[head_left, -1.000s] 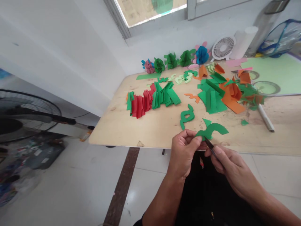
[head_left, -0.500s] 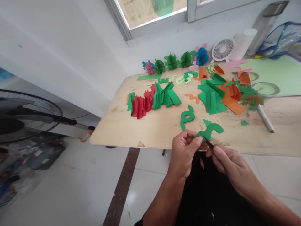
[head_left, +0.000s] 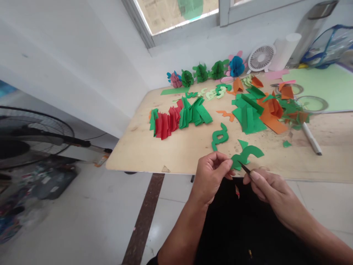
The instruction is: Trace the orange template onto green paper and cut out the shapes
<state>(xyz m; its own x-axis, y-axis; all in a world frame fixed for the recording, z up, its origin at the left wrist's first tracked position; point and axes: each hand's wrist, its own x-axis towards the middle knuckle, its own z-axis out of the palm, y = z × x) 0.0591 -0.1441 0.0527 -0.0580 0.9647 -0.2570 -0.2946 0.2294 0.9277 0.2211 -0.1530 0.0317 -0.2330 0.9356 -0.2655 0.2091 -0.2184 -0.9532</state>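
Observation:
My left hand [head_left: 213, 171] is closed, with thumb and fingertips pinching the left end of a wavy green paper cutout [head_left: 252, 150] over the table's front edge. In my right hand [head_left: 266, 184] is a slim dark pointed tool [head_left: 245, 168], its tip against the lower edge of that cutout. My fingers cover the rest of the tool, so its exact kind is hidden. A small green paper scrap [head_left: 243, 143] lies just behind the cutout. Beyond my left hand rests another curled green paper cutout [head_left: 220, 136], and an orange paper cutout [head_left: 226, 115] is farther back.
Folded red paper pieces [head_left: 164, 125] and folded green ones [head_left: 194, 112] stand in a row on the wooden table [head_left: 138, 147]. To the right are a green and orange paper pile [head_left: 252, 114], tape rolls [head_left: 313, 104] and a white marker [head_left: 311, 138]. Paper flowers [head_left: 202, 72] and a white fan [head_left: 261, 58] line the wall.
My left hand has shifted slightly left along the green cutout, uncovering more of its left end. The tool in my right hand has moved slightly right.

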